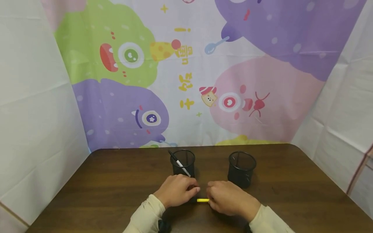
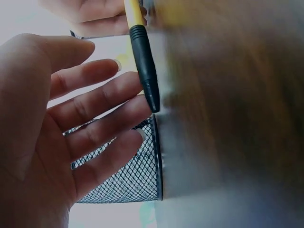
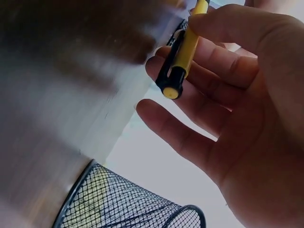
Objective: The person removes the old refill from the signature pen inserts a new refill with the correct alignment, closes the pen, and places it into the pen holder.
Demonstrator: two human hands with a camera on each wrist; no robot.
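Observation:
A yellow ballpoint pen [image 1: 202,200] with a black grip and clip lies between the two hands, low over the table. My right hand [image 1: 230,197] pinches it with thumb and fingers near the clip end, as the right wrist view shows. Its black tip points toward my left hand [image 1: 178,191]. In the left wrist view that hand has its fingers spread and slightly bent, the fingertips beside the pen's black grip [image 2: 144,61]; whether they touch it I cannot tell.
Behind the left hand stands a black mesh cup [image 1: 178,170] with a black-and-white marker [image 1: 180,164] leaning in it. Another mesh cup [image 1: 239,176] is behind the right hand. Both are on the brown wooden table [image 1: 125,174], with a patterned cloth [image 1: 192,129] behind.

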